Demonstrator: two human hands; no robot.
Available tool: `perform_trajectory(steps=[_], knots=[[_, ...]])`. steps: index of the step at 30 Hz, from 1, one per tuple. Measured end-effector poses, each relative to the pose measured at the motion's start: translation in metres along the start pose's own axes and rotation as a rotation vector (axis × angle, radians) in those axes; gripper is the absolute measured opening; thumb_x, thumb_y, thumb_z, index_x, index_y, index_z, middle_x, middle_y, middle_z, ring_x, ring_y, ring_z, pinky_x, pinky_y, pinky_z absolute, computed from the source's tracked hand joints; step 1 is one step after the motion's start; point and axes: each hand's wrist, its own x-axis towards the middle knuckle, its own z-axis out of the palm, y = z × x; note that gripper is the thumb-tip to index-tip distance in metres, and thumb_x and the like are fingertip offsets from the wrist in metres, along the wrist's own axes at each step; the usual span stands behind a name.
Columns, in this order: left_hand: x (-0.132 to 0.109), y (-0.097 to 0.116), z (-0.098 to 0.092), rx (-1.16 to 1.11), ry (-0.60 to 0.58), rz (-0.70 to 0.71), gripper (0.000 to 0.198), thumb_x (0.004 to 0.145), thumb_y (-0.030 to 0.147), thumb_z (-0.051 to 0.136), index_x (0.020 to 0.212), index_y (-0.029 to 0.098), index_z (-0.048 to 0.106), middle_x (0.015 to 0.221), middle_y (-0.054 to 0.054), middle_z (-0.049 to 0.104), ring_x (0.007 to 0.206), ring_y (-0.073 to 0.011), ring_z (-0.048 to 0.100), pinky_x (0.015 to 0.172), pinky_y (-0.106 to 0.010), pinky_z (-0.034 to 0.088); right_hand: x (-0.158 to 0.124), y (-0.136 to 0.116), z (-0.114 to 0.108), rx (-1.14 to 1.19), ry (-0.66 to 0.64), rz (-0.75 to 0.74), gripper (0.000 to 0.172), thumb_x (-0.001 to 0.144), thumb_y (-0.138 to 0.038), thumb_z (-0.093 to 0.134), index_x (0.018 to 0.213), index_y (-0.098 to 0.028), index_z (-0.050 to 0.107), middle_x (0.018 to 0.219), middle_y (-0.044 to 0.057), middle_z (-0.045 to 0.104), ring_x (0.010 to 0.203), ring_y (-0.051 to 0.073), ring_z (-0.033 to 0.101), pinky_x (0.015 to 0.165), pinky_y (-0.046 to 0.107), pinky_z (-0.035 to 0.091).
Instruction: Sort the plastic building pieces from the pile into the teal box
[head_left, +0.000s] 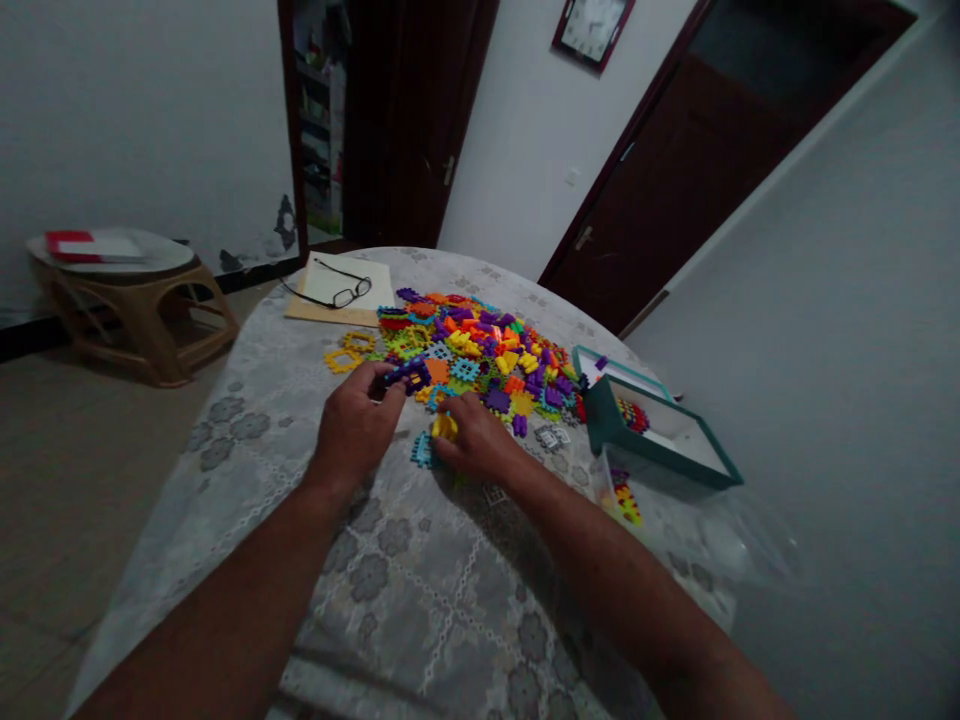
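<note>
My left hand [358, 415] is closed, thumb and fingers pinching a dark purple-blue interlocking building piece [412, 376] with square openings. It is at the near left edge of a heap of colourful plastic building pieces [491, 350]. To its right, my right hand [478, 436] reaches in low over the table, fingers bent round a yellow building piece [444, 427]. A light blue toothed piece [424, 450] lies on the cloth just left of that yellow one. The undersides of both pieces are hidden.
The round table has a grey flowered cloth [360, 580]. Black glasses [345, 297] rest on paper [375, 272] at the far left. On the right are a green-edged box [664, 437] and a clear plastic bag [720, 540] with pieces. A stool [142, 310] stands beyond the table.
</note>
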Motion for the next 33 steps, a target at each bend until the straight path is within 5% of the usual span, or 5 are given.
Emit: perform_trajectory(steps=[7,14,19,25,33], knots=[[0.003,-0.003,0.002,0.069,-0.074,-0.036,0.032,0.087,0.045,0.062,0.109,0.026,0.075,0.090,-0.003,0.078,0.081,-0.0263,0.072,0.082,-0.037,0.059,-0.027,0.060,-0.064,0.059,0.262,-0.007,0.028,0.098,-0.032,0.065,0.124,-0.020,0.062,0.116,0.010,0.069,0.101,0.022,0.065,0.092,0.035,0.054],[0.002,-0.004,0.007,0.150,-0.098,-0.001,0.036,0.086,0.050,0.060,0.110,0.026,0.074,0.096,-0.005,0.081,0.088,-0.0286,0.074,0.082,-0.037,0.058,-0.018,0.200,-0.160,-0.242,0.408,0.532,0.034,0.093,-0.031,0.067,0.124,-0.016,0.070,0.118,0.014,0.074,0.104,0.025,0.068,0.095,0.035,0.052],[0.001,-0.004,0.007,0.162,-0.097,0.006,0.031,0.086,0.050,0.061,0.105,0.028,0.072,0.094,-0.004,0.080,0.084,-0.0277,0.073,0.078,-0.036,0.058,-0.022,0.248,-0.190,-0.275,0.507,0.709,0.042,0.093,-0.022,0.061,0.131,-0.007,0.070,0.123,0.023,0.075,0.114,0.030,0.069,0.105,0.042,0.051],[0.002,-0.006,0.005,0.160,-0.110,0.004,0.030,0.087,0.051,0.061,0.104,0.028,0.072,0.093,-0.004,0.078,0.084,-0.0279,0.072,0.077,-0.037,0.057,-0.041,0.200,-0.169,-0.243,0.552,0.616,0.033,0.098,-0.023,0.057,0.123,-0.014,0.077,0.123,0.016,0.078,0.107,0.026,0.072,0.105,0.039,0.053],[-0.002,-0.004,0.008,0.133,-0.089,0.020,0.033,0.089,0.046,0.060,0.109,0.024,0.074,0.103,-0.007,0.080,0.093,-0.0269,0.073,0.091,-0.037,0.058,-0.077,0.033,-0.045,0.157,0.187,-0.001,0.017,0.105,-0.023,0.061,0.116,-0.022,0.074,0.110,0.009,0.077,0.102,0.023,0.073,0.094,0.037,0.058]])
